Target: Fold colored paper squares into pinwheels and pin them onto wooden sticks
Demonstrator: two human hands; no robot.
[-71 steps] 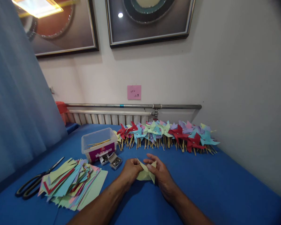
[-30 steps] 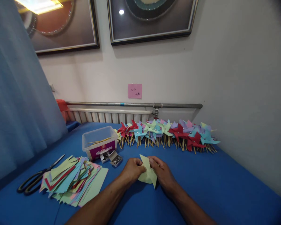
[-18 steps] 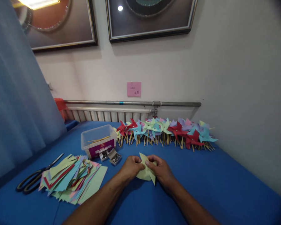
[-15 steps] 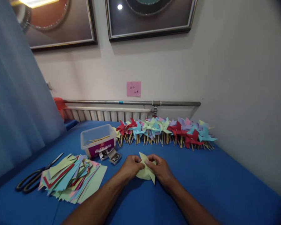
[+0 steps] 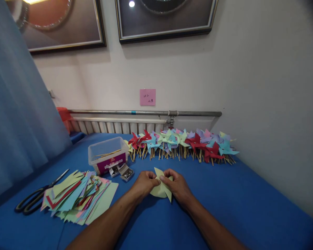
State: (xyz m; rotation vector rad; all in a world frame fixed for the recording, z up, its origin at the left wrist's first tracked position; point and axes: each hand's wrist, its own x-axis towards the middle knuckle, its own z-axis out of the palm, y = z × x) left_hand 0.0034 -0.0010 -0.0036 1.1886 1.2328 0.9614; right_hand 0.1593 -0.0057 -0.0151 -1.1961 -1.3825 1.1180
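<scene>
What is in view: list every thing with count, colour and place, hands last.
folded paper: one, pale green, held between both hands above the cloth
pinwheels: a long row, too many to count, red, blue, green, purple, along the wall
paper stack: one pile, mixed colours, left of the hands
scissors: one, black handles, left of the stack
tub: one, clear with a purple label, sticks inside, behind the stack
small boxes: two, open, beside the tub; contents too small to tell
cloth: blue, covers the surface
note: one, pink, on the wall
pipe: one, grey, along the wall
pictures: two, framed, high on the wall
curtain: blue, far left
left hand: grip on the paper
right hand: grip on the paper
</scene>
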